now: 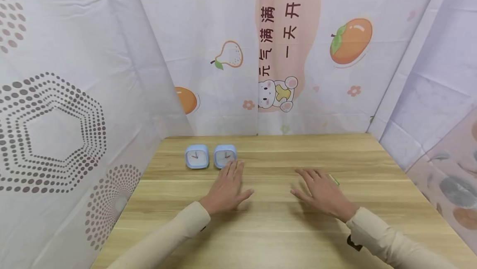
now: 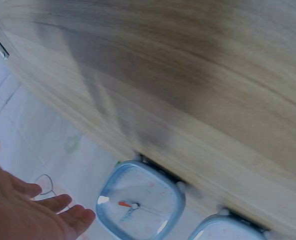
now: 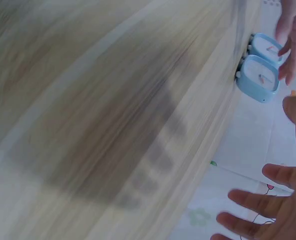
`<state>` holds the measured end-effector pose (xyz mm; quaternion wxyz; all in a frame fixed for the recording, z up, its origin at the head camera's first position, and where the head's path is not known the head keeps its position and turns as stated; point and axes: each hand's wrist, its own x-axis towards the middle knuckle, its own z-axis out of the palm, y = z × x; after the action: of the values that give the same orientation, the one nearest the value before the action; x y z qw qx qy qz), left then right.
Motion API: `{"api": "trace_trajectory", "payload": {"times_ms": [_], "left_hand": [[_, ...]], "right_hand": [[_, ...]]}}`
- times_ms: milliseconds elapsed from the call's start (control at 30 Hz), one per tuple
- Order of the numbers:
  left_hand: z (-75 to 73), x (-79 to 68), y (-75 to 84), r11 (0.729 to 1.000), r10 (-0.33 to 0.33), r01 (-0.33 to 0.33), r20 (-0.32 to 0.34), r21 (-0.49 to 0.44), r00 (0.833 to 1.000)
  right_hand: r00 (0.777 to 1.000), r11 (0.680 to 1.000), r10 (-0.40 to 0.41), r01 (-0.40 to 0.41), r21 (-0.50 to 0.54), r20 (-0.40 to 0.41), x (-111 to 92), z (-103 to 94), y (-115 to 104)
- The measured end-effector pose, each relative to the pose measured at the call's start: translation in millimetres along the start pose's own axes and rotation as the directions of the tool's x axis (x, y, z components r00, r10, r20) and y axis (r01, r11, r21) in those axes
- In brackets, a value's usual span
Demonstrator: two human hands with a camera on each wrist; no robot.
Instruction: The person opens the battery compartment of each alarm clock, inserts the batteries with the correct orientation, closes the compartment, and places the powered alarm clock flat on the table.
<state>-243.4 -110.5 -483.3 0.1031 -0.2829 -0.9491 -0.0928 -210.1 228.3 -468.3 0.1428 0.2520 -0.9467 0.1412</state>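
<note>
Two light blue alarm clocks stand side by side at the back left of the wooden table, the left clock (image 1: 196, 156) and the right clock (image 1: 225, 153). My left hand (image 1: 228, 188) hovers with spread fingers, its fingertips overlapping the right clock's lower edge in the head view. In the left wrist view those fingers are beside a clock (image 2: 140, 205), apart from it. My right hand (image 1: 325, 193) is held above the table on the right, fingers extended and holding nothing. A small thin green-edged object (image 1: 334, 179) lies just beyond it, partly hidden; its kind is unclear.
The wooden table (image 1: 261, 236) ends at a printed curtain (image 1: 208, 20) behind the clocks. More hanging fabric (image 1: 56, 53) closes off the left side, and another sheet (image 1: 439, 86) hangs on the right.
</note>
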Motion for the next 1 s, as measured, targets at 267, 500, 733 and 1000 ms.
{"api": "trace_trajectory", "payload": {"times_ms": [267, 500, 733, 1000], "left_hand": [[-2.5, -1.7, -6.6, 0.998, -0.001, -0.006, -0.114, -0.061, 0.994], [-4.4, -1.1, -18.4, 0.97, -0.126, 0.097, -0.122, -0.221, 0.985], [-7.1, 1.3, -36.7, 0.893, -0.241, 0.158, -0.151, -0.421, 0.959], [-5.2, -0.7, -66.0, 0.823, -0.383, 0.212, -0.238, -0.526, 0.893]], "right_hand": [[0.996, 0.981, 0.094, -0.094, 0.17, 0.005, 1.3, 4.6, -8.2], [0.979, 0.933, 0.187, -0.202, 0.298, 0.078, 5.9, 11.6, -10.4], [0.962, 0.869, 0.232, -0.273, 0.413, 0.146, 8.1, 20.5, -10.4], [0.956, 0.802, 0.219, -0.29, 0.522, 0.195, 10.3, 36.2, -12.2]]}}
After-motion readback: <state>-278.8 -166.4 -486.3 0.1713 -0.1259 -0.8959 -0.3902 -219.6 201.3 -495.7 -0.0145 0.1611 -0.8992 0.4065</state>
